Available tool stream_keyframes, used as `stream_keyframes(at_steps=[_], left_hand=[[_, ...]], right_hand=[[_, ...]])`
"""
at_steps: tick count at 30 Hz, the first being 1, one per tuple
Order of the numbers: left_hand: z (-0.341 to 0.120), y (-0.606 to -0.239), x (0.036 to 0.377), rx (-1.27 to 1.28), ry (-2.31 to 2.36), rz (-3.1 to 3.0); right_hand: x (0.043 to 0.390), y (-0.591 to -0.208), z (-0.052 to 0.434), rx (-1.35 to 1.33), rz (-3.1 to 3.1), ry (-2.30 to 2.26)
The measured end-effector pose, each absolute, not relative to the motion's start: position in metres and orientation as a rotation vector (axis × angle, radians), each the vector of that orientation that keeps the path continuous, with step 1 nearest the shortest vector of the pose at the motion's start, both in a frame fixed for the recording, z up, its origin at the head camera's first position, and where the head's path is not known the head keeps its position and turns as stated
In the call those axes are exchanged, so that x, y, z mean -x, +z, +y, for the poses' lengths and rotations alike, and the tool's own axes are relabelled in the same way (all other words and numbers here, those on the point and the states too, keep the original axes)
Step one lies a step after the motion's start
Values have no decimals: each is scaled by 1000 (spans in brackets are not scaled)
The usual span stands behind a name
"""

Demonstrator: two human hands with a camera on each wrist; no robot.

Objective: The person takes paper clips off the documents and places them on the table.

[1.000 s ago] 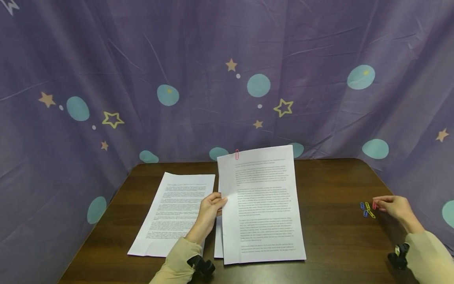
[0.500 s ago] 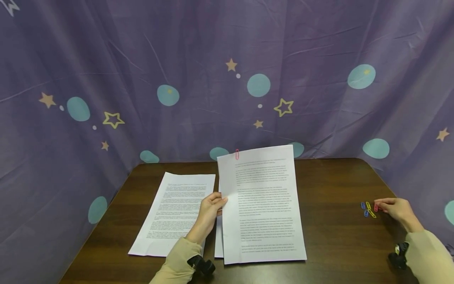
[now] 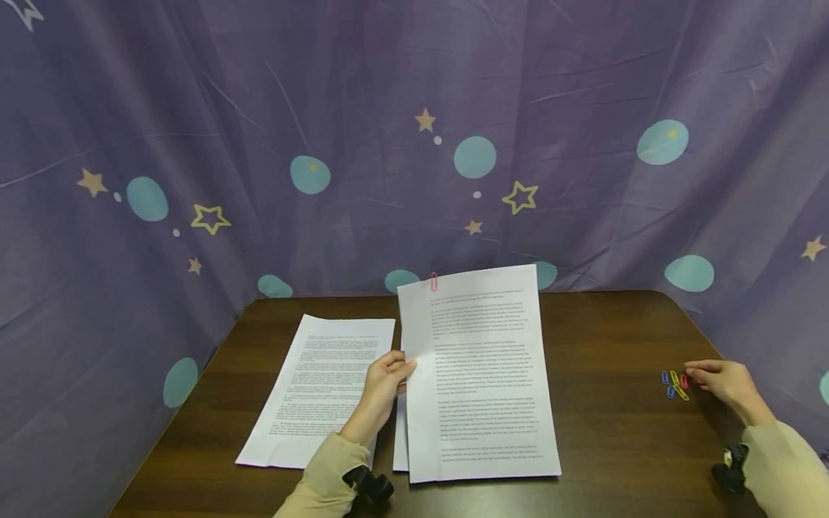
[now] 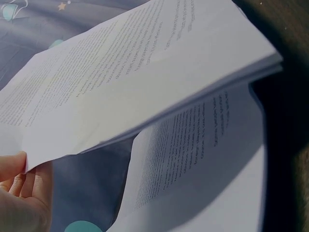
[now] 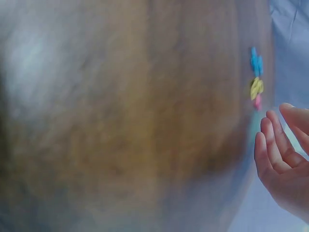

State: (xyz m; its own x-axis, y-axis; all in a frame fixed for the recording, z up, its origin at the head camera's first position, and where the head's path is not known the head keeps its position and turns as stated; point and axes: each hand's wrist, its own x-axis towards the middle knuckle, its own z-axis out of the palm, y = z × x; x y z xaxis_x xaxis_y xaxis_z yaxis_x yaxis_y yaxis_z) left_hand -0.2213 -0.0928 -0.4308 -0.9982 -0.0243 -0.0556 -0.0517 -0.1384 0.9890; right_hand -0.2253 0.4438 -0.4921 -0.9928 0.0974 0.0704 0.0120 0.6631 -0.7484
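Observation:
My left hand pinches the left edge of a stapled-looking stack of printed pages and holds it tilted up off the table; a pink paper clip sits on its top left corner. In the left wrist view the stack hovers over another printed sheet, with my fingers under its edge. My right hand rests at the table's right side, fingertips beside a small cluster of coloured paper clips. In the blurred right wrist view its fingers are loosely curled, just apart from the clips.
A second set of printed pages lies flat on the dark wooden table, left of my left hand. A purple curtain with stars and dots surrounds the table on the far side and both flanks.
Almost nothing differs: my right hand has shifted very slightly beside the clips, and my left hand keeps the stack raised in the same place.

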Motion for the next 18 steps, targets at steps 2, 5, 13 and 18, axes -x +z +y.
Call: stream_keyframes(at_steps=[2,5,13,18], left_hand=[[-93,-431,221,96,2357,2044],[-92,-431,221,103,2366,2029],[-92,-426,219,84,2378,1982],[-93,-430,221,89,2390,1986]], right_hand=[[227,-488,440,64,-2751,1233],[231,-480,433,31,-2732,1189],[255,-471,420,-90,-2645,1184],[246,-423,375,-187,-2607,1179]])
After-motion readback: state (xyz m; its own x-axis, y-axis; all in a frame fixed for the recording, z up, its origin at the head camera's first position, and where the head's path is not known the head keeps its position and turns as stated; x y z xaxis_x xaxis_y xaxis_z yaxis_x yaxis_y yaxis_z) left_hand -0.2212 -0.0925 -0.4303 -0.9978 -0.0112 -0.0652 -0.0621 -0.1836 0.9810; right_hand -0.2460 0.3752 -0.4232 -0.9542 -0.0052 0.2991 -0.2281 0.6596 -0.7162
